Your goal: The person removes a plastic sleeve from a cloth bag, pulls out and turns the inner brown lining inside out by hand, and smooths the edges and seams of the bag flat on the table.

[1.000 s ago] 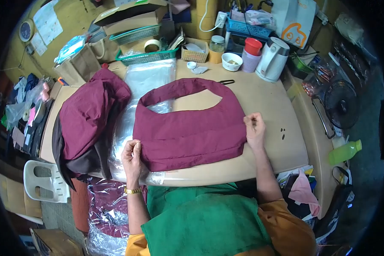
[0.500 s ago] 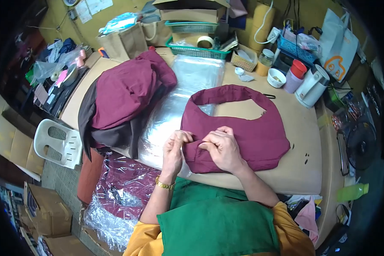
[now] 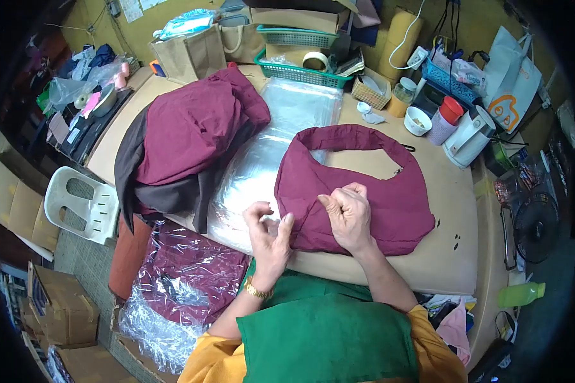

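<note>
A maroon cloth bag [image 3: 383, 204] with a wide looped strap lies flat on the table [image 3: 441, 255]. Over the bag's lower left part is my right hand [image 3: 348, 217], its fingers curled into a pinch; whatever is between them is too small to make out. My left hand [image 3: 268, 239] is at the bag's left edge, thumb and fingers apart, holding nothing. Left of the bag lie clear plastic sleeves [image 3: 249, 172]. Beyond them is a heap of maroon and dark cloth [image 3: 185, 137].
Green baskets [image 3: 300, 73], a white bowl [image 3: 418, 120], a lilac cup [image 3: 441, 129] and a white kettle [image 3: 469, 137] line the table's back. A white plastic chair [image 3: 82, 204] stands at the left, near plastic-wrapped maroon cloth [image 3: 191, 274] below the table edge.
The view has turned left. My hands came together at the bag's left side, then moved apart; my left fingers opened, and my right hand rose slightly off the fold.
</note>
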{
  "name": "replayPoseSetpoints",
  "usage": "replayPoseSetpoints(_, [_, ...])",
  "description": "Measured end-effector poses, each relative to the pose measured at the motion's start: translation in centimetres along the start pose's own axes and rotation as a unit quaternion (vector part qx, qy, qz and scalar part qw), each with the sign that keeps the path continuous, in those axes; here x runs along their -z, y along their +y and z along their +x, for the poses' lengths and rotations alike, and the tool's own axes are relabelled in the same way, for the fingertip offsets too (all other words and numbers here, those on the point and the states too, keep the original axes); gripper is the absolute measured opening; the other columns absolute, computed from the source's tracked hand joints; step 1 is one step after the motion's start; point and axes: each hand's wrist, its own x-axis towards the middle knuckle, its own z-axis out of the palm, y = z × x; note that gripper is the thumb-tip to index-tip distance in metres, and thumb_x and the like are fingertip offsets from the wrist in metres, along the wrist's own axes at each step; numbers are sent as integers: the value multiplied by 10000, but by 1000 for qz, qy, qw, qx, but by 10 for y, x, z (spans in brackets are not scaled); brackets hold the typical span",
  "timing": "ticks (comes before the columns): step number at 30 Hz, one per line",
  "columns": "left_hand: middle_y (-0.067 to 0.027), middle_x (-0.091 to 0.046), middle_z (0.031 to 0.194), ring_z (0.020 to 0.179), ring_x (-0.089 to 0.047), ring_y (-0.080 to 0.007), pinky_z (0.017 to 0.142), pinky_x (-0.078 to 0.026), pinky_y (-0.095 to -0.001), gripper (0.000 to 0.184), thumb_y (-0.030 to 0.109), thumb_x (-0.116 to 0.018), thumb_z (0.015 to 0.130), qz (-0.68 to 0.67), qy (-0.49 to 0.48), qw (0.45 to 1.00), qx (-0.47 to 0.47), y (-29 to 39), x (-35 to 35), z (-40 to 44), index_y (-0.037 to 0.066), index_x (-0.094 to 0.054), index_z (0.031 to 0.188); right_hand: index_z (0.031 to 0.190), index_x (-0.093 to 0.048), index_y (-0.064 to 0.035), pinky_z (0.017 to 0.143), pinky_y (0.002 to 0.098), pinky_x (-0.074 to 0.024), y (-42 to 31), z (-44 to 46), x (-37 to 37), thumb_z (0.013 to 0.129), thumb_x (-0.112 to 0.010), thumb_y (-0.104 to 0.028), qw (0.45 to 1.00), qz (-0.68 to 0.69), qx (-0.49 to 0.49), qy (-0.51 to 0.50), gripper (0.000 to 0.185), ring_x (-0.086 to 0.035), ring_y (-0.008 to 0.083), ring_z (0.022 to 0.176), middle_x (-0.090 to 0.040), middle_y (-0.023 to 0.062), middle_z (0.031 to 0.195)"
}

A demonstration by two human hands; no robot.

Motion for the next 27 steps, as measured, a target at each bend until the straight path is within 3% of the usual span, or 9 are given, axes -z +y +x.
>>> replayPoseSetpoints(5, [-83, -513, 1186, 998, -558, -144, 868, -519, -317, 445, 138, -714, 916, -124, -73, 956, 256, 2, 5, -45, 28, -427, 1238, 603, -489, -81, 714, 350, -368, 6, 11, 8, 916, -695, -246, 998, 3, -4, 60, 409, -413, 229, 506, -435, 41, 519])
replayPoseSetpoints(7, [-87, -608, 1143, 926, -627, -156, 823, -547, -313, 390, 108, -677, 942, -329, -109, 846, 405, 3, 1, -45, 25, -460, 1255, 612, -497, -82, 717, 351, -371, 6, 15, 8, 912, -700, -244, 997, -7, 0, 75, 396, -414, 233, 508, -436, 38, 515])
replayPoseSetpoints(9, [-64, -688, 965, 831, -665, -142, 776, -559, -289, 203, 108, -639, 968, -333, -102, 834, 428, -13, 1, -45, 37, -549, 1137, 625, -518, -82, 718, 352, -374, 8, 19, 10, 907, -705, -233, 997, -14, 9, 76, 370, -421, 237, 498, -442, 38, 510])
replayPoseSetpoints(15, [-12, -648, 738, 632, -576, -74, 645, -490, -211, 157, 176, -626, 990, -199, -167, 903, 341, -19, 12, -38, 68, -562, 897, 609, -517, -111, 689, 357, -397, 12, 30, 20, 882, -724, -261, 991, -99, 72, 52, 374, -492, 233, 461, -496, 36, 502])
replayPoseSetpoints(17, [-91, -657, 921, 770, -583, -121, 711, -491, -260, 205, 211, -660, 964, -93, -203, 920, 323, -23, 25, -32, 36, -556, 986, 615, -531, -123, 677, 359, -402, 17, 31, 15, 870, -729, -283, 991, -94, 84, 53, 361, -506, 233, 460, -515, 34, 506])
replayPoseSetpoints(19, [-192, -571, 1201, 1046, -568, -236, 909, -466, -350, 405, 246, -717, 904, 176, -69, 982, -23, -10, 23, -23, -10, -524, 1151, 614, -571, -103, 662, 353, -405, 13, 29, 10, 837, -760, -279, 992, -56, 115, 5, 341, -482, 235, 473, -523, 27, 522])
replayPoseSetpoints(21, [-242, -419, 1384, 1241, -458, -342, 1071, -353, -417, 630, 268, -770, 833, 239, -90, 953, -163, 7, 13, 2, -41, -453, 1281, 619, -576, -110, 665, 354, -413, 9, 20, -4, 814, -771, -303, 988, -45, 145, -15, 336, -507, 228, 501, -547, 30, 547])
replayPoseSetpoints(25, [-100, -649, 887, 888, -609, -267, 1012, -389, -399, 105, 79, -710, 856, 191, -157, 961, -123, -16, 10, 29, 34, -648, 926, 815, -633, -92, 764, 355, -426, -1, -3, 4, 807, -759, -380, 989, -58, 120, -59, 314, -597, 232, 649, -633, 31, 699])
replayPoseSetpoints(27, [-77, -587, 766, 702, -537, -211, 765, -442, -359, 99, 39, -673, 896, 142, -49, 984, -97, -27, 8, 32, 13, -616, 819, 949, -635, -87, 892, 380, -414, 2, -16, 41, 784, -762, -444, 987, -113, 70, -84, 413, -652, 231, 816, -679, 52, 861])
